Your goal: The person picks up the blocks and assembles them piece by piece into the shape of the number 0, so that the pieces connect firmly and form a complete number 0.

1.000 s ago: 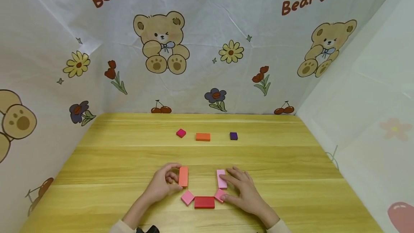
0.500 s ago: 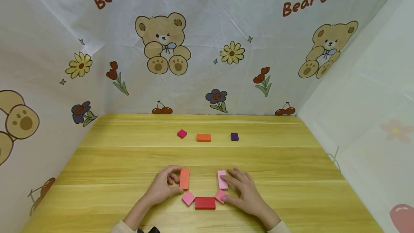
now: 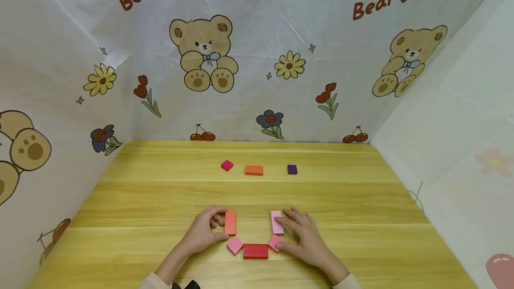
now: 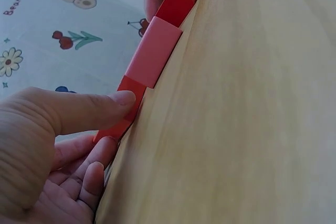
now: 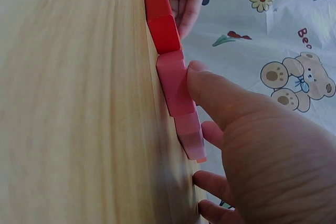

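Note:
On the wooden table, my left hand (image 3: 202,232) pinches an orange rectangular block (image 3: 230,223) by its ends, thumb at the near end and index finger at the far end. Just below it lies a pink square block (image 3: 234,245), corner toward a red rectangular block (image 3: 255,251). My right hand (image 3: 303,237) lies beside the other side of the row. Its thumb touches a second pink square block (image 5: 176,82), and its index finger rests on a light pink rectangular block (image 3: 277,223). Together the blocks form a U shape.
Farther back on the table (image 3: 180,191) lie a magenta square block (image 3: 227,165), another orange rectangular block (image 3: 254,170) and a dark purple square block (image 3: 292,169). Behind the table hangs a white cloth (image 3: 253,35) with printed bears; a white wall panel (image 3: 453,146) stands at right.
The orange block in my left hand has slid slightly nearer to me, closing up to the left pink square. My right hand has stayed put; the head view has shifted a little.

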A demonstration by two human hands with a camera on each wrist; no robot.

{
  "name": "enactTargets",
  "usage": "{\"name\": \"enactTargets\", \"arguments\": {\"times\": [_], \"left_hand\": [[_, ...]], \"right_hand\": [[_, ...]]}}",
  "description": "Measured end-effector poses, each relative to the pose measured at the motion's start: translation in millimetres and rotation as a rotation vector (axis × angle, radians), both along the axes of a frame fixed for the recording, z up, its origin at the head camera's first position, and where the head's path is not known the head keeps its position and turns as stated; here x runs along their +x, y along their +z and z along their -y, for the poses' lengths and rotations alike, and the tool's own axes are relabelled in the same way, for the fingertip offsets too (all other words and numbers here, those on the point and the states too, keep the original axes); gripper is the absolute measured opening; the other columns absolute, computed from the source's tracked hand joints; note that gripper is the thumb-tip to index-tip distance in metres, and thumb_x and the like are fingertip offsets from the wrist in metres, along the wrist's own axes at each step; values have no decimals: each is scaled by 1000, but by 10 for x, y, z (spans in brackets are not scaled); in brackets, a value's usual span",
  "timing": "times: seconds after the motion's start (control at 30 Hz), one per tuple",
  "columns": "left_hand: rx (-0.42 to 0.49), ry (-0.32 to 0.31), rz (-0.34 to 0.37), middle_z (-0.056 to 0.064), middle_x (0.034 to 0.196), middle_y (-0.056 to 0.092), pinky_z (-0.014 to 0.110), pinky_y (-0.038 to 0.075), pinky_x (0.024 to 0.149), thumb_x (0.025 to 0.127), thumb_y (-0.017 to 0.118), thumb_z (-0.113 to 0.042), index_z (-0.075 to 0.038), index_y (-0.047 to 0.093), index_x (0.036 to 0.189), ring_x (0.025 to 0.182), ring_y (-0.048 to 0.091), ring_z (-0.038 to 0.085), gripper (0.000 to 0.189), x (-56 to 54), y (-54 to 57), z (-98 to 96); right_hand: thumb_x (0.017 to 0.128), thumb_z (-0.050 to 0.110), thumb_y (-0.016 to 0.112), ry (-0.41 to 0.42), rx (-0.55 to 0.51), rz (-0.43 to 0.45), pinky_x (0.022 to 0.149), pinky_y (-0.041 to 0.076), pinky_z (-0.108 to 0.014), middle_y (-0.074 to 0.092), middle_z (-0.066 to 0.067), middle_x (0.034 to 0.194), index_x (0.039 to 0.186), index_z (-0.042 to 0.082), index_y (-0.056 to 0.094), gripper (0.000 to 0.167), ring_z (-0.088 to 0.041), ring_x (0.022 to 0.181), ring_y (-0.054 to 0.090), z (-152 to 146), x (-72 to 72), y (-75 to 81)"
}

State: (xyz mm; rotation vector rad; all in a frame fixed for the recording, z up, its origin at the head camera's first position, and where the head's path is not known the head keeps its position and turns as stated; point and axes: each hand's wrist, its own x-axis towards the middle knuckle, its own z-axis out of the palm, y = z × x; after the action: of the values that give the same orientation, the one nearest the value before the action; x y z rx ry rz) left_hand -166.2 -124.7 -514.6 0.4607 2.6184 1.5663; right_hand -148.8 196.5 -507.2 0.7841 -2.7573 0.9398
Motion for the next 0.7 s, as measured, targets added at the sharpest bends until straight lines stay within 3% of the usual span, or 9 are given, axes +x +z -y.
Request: {"name": "enactTargets", "arguments": {"times": [0.47, 0.7], "left_hand": [[-29, -6, -9, -1, 99, 58, 19, 45, 70, 69, 87, -9, -2, 62, 123, 82, 51, 6, 60, 0, 4, 9], [-2, -27, -21, 5, 109, 59, 20, 45, 70, 70, 87, -10, 0, 61, 123, 84, 51, 7, 60, -7, 1, 14]], "right_hand": [[80, 46, 76, 6, -6, -6, 106, 19, -74, 54, -15, 141, 132, 24, 62, 58, -43, 138, 38, 1, 0, -31], [80, 45, 76, 8, -8, -15, 106, 20, -74, 54, -15, 140, 132, 23, 62, 58, -44, 137, 38, -4, -8, -30]]}}
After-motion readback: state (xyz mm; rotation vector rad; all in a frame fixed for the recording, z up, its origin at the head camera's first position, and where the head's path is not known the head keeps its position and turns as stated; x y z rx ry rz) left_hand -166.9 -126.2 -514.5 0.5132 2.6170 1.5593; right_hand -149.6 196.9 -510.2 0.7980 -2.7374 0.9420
